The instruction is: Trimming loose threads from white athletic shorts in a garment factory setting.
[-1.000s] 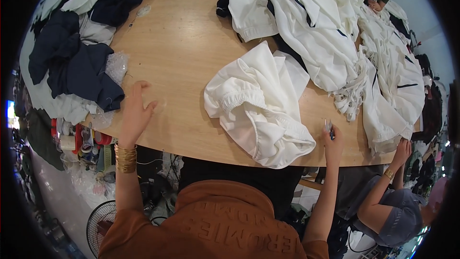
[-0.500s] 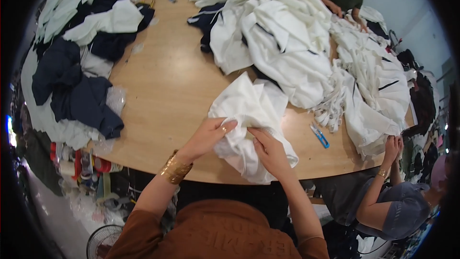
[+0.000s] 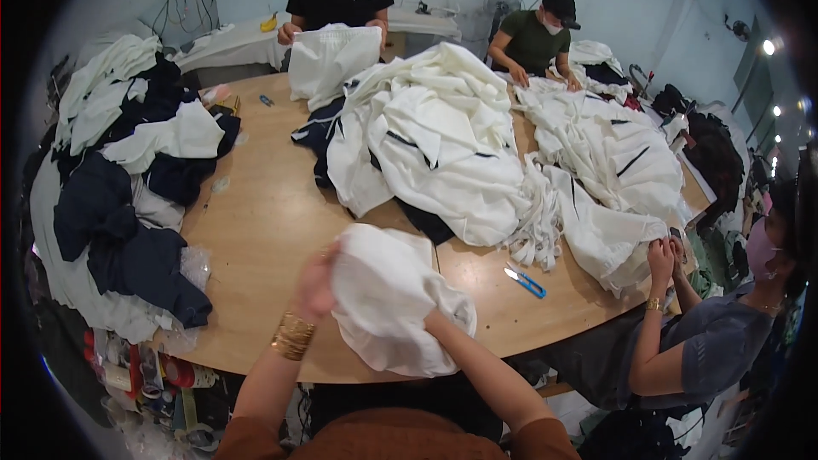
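A bunched white cloth garment (image 3: 388, 302) is lifted at the near edge of the wooden table (image 3: 264, 238). My left hand (image 3: 317, 285) touches its left side; motion smears the fingers, and the cloth covers some of them. From the right, my right hand (image 3: 439, 330) reaches into the folds, so its fingers are hidden. Blue-handled thread snips (image 3: 527, 283) lie on the table to the right of the garment. Beyond it rises a big heap of white garments (image 3: 443, 136) with dark trim.
Dark and white clothes (image 3: 136, 230) are piled along the left side. Across the table a person in black (image 3: 341, 0) holds up a white garment. A person in dark green (image 3: 532, 43) and another in grey-blue (image 3: 699, 332) handle white garments (image 3: 609, 153) on the right.
The view has tilted up, showing more of the far side. My left hand has moved up along the garment; my right hand has gone deeper into the cloth. The far person's white garment is raised.
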